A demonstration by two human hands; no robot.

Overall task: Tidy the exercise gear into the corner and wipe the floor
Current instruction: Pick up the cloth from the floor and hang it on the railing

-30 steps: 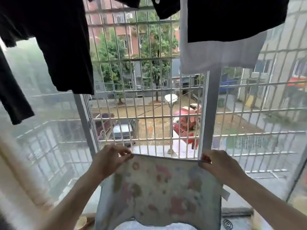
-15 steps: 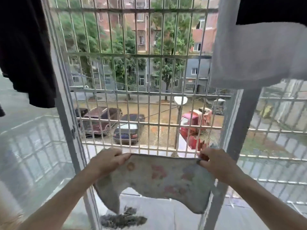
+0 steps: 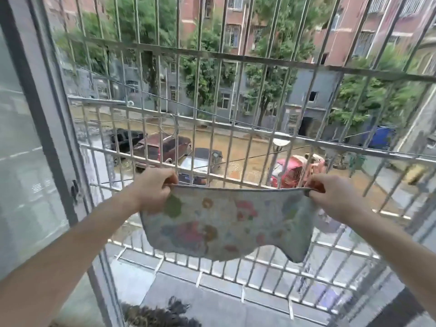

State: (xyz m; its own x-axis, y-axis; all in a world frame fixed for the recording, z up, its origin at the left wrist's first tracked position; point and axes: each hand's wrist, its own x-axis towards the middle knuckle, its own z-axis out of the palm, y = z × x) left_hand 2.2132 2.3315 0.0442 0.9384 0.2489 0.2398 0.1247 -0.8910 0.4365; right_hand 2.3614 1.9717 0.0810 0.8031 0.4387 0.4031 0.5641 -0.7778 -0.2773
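A pale cloth (image 3: pixel 226 223) printed with faded flowers hangs spread out in front of the metal window bars (image 3: pixel 236 178). My left hand (image 3: pixel 153 187) pinches its upper left corner and my right hand (image 3: pixel 335 197) pinches its upper right corner. The top edge is pulled taut, level with a horizontal bar. The lower edge hangs free and uneven. No exercise gear shows in this view.
A grey window frame post (image 3: pixel 54 142) stands at the left, with glass beyond it. A dark fluffy clump (image 3: pixel 160 315) lies on the ledge below. Beyond the bars are parked cars, trees and buildings.
Both hands have carried the cloth forward and up to the window bars. The view has closed in on the window, and the hanging clothes have left the frame.
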